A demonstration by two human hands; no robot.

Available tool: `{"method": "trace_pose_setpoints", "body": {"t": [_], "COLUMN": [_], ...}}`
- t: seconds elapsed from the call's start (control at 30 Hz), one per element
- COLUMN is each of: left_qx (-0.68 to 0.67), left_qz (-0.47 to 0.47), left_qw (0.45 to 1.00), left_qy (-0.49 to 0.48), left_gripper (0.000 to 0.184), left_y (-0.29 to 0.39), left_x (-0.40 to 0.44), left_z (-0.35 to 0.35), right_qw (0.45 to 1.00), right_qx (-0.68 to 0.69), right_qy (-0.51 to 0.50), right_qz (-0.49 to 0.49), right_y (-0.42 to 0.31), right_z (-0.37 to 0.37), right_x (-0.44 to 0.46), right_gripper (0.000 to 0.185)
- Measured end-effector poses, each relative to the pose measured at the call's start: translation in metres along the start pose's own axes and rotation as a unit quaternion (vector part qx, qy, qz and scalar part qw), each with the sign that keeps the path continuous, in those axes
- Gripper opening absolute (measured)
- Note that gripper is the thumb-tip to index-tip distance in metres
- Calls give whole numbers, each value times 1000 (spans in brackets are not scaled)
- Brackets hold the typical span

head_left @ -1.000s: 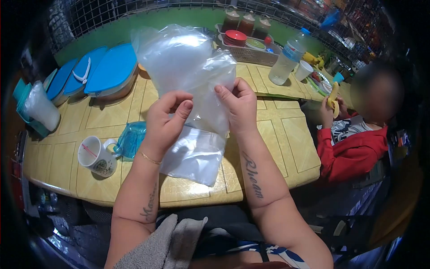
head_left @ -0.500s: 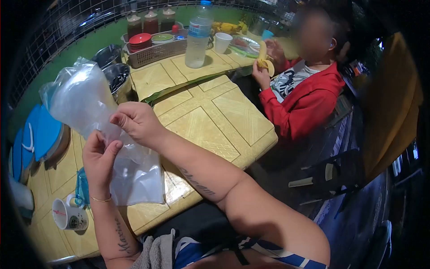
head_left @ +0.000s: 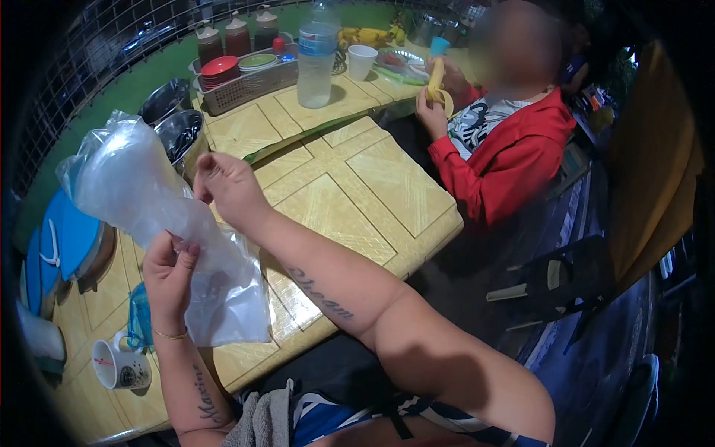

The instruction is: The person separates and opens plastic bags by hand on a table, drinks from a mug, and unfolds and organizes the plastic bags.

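A clear plastic bag point(head_left: 123, 179), puffed out at its upper end, rises above the near table. My left hand point(head_left: 170, 272) pinches its gathered lower part between thumb and fingers. Just to the right, my right hand point(head_left: 231, 190) has its fingers curled in at the bag's edge; whether they grip any plastic is hidden. Below the hands, more flat clear plastic point(head_left: 231, 305) lies on the yellow patterned table point(head_left: 335, 216).
A white printed cup point(head_left: 112, 365) stands beside blue netting point(head_left: 139, 316). Blue-lidded containers point(head_left: 78, 231) are at left, metal pots point(head_left: 182, 134) behind the bag. Farther back are a water bottle point(head_left: 316, 67) and a condiment basket point(head_left: 246, 93). A person in red point(head_left: 514, 164) holds a peeled banana point(head_left: 436, 82).
My right hand has drawn slightly up and away from my left hand, its fingers turned. My left hand and the bag sit a little lower. The view has shifted slightly.
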State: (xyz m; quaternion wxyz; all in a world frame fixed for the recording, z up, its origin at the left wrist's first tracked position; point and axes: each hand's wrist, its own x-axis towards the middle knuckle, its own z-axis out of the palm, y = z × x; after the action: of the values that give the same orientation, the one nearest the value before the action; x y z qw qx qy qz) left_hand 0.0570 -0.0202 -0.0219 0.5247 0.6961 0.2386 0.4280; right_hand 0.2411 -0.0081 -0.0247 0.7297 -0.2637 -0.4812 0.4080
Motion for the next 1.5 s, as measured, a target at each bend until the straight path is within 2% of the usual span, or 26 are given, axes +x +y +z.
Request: {"method": "trace_pose_setpoints", "body": {"t": [0.07,0.1,0.2,0.3,0.37,0.43,0.47,0.57,0.77,0.87,0.97,1.07,1.13,1.17,1.27,1.3,1.4,1.43,1.5], "left_qx": [10,14,23,21,12,-10,-22,-74,11,-4,6,55,230,315,397,348,367,397,409], "left_qz": [-8,-12,-17,-21,-34,-9,4,2,3,-16,4,15,65,89,98,24,-70,-17,4], "left_qw": [1000,1000,1000,999,997,996,994,995,999,998,999,996,970,944,913,937,922,907,893], "left_qy": [-14,-11,0,27,64,93,107,70,50,53,50,67,51,43,-11,-34,-102,-139,-188], "left_gripper": [16,15,17,21,23,22,22,23,21,19,14,14,16,18,21,17,30,39,37], "left_y": [7,7,0,-12,-9,-7,-6,-9,1,-4,-4,-2,-1,0,14,12,21,15,8], "left_x": [0,0,0,0,1,1,1,4,2,1,1,1,2,2,4,4,5,4,1], "left_z": [4,5,1,-9,-7,-2,-1,-12,2,-1,-3,-1,-4,-5,14,14,21,15,10], "right_qw": [995,994,988,973,962,952,959,971,981,985,988,982,968,962,926,935,938,942,945], "right_qx": [72,64,45,-65,-101,-145,-111,-39,-19,-6,46,147,210,234,324,282,251,238,220], "right_qy": [16,14,-105,-192,-227,-241,-229,-189,-114,-99,-57,29,91,90,149,179,216,220,238], "right_qz": [71,90,105,115,116,117,127,142,153,141,132,117,99,105,127,121,107,82,43], "right_y": [-3,-5,-9,-23,-35,-44,-41,-31,-34,-29,-19,-14,-14,-11,-28,-27,-38,-46,-54], "right_z": [-14,-18,-25,-11,-4,0,-1,-7,-10,-13,-18,-23,-30,-40,-56,-65,-94,-95,-101], "right_x": [7,9,11,3,-2,-3,-3,1,2,3,6,11,18,23,23,25,26,23,21], "right_gripper": [41,42,34,26,25,26,25,21,10,10,11,11,12,17,23,32,36,37,40]}}
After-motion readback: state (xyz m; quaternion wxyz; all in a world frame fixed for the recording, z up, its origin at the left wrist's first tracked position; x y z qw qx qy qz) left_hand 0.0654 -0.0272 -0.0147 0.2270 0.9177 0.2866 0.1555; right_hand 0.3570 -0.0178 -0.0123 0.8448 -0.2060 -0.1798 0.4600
